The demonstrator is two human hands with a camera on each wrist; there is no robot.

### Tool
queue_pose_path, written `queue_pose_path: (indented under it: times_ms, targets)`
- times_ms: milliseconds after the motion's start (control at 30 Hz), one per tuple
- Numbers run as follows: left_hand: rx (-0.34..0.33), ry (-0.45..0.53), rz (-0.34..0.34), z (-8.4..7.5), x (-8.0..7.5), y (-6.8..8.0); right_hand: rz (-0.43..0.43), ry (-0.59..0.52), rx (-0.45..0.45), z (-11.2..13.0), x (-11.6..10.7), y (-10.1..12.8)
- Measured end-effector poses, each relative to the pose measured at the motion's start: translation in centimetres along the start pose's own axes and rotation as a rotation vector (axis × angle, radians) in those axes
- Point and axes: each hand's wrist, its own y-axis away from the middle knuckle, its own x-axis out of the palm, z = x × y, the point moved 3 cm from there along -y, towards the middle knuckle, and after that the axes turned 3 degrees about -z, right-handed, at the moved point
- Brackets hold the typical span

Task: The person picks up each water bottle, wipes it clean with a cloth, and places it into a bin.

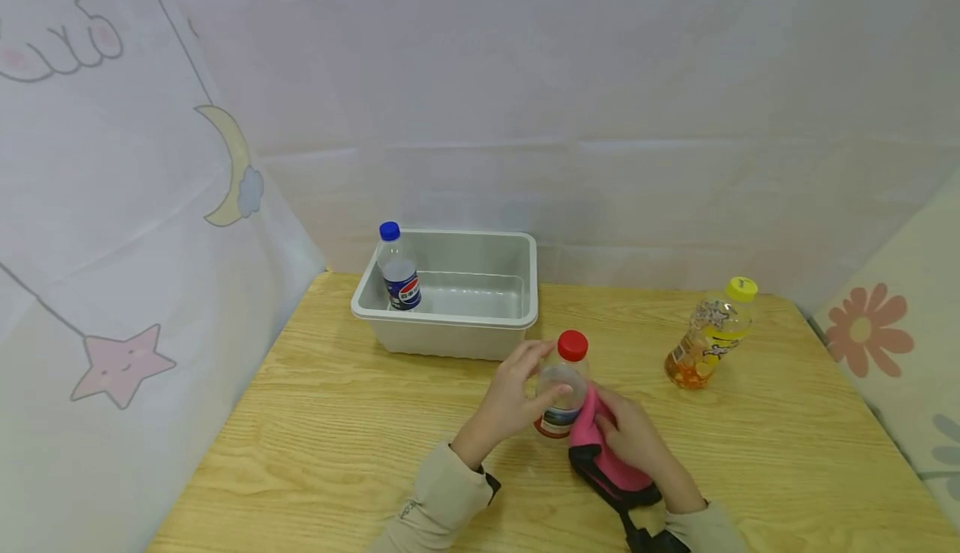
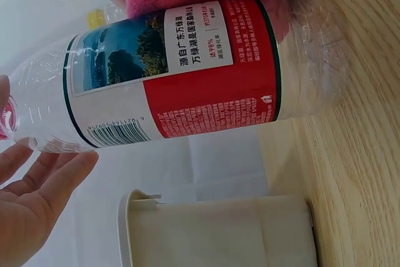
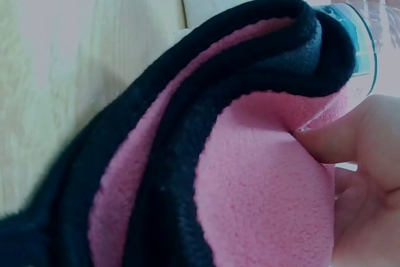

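Observation:
A clear plastic bottle (image 1: 564, 376) with a red cap and a red-and-white label is near the middle of the table, its cap leaning slightly right in the head view. My left hand (image 1: 508, 401) holds it around the upper part, thumb on the near side. On its other side, my right hand (image 1: 633, 436) pinches a pink cloth (image 1: 624, 468) with black edging, which lies against the bottle's side. Folds of the cloth (image 3: 269, 173) fill much of the right wrist view. Whether the bottle's base touches the table is hard to tell.
Behind the hands stands a grey plastic bin (image 1: 457, 330), with a blue-capped bottle (image 1: 400, 274) upright in its left end. A yellow-capped bottle (image 1: 708, 335) with an orange bottom stands on the wooden table (image 1: 322, 436) at right. A pale printed curtain (image 1: 600, 103) hangs behind.

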Motion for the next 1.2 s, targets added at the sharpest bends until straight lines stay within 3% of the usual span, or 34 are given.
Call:
queue_pose_path:
  times_ms: [233,500,767,967,1200]
  targets:
    - [0.007,0.009,0.007,0.2,0.0,0.1,0.003,-0.025,0.015,-0.7,-0.3,0.6]
    - [-0.034,0.081,0.057,0.3,-0.1,0.0,-0.094,-0.075,-0.033,0.0,-2.7,0.4]
    - [0.001,0.102,0.071,-2.2,-1.6,-0.7,-0.23,-0.096,-0.196,1.3,-5.3,-0.9]
    - [-0.018,0.103,0.068,-0.2,-1.0,-0.4,-0.286,-0.083,-0.274,2.5,-6.4,-2.1]
    - [-0.025,0.092,0.082,0.7,-0.9,-0.2,-0.252,-0.079,-0.319,3.5,-6.8,-3.2]
